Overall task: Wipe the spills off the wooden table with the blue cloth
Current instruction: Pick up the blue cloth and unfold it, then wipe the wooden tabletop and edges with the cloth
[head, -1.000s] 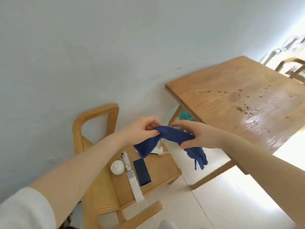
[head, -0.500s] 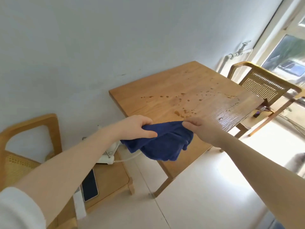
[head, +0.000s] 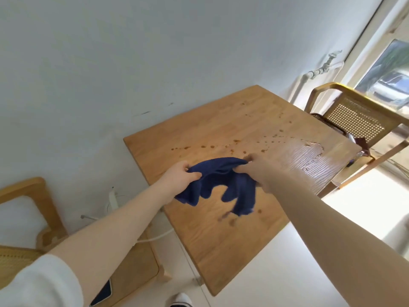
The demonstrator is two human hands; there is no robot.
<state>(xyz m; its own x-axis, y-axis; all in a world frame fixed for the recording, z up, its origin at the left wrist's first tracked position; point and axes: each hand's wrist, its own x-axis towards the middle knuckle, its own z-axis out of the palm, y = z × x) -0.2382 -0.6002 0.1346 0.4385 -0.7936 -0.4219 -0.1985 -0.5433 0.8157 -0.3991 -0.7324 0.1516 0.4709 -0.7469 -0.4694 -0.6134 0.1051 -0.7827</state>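
Both hands, left hand [head: 180, 177] and right hand [head: 254, 171], pinch the bunched blue cloth [head: 221, 182] above the bench [head: 221, 244]; wiping bunched risks smearing the brown droplets [head: 234, 147].

The cloth [head: 221, 185] is looking dark blue, and the table [head: 221, 240] is showing light brown wood with wavy lines and small brown spots [head: 234, 147]. The far right chair [head: 354, 120] is showing a back full of tiny holes, and the wall [head: 110, 63] is looking pale grey-white.
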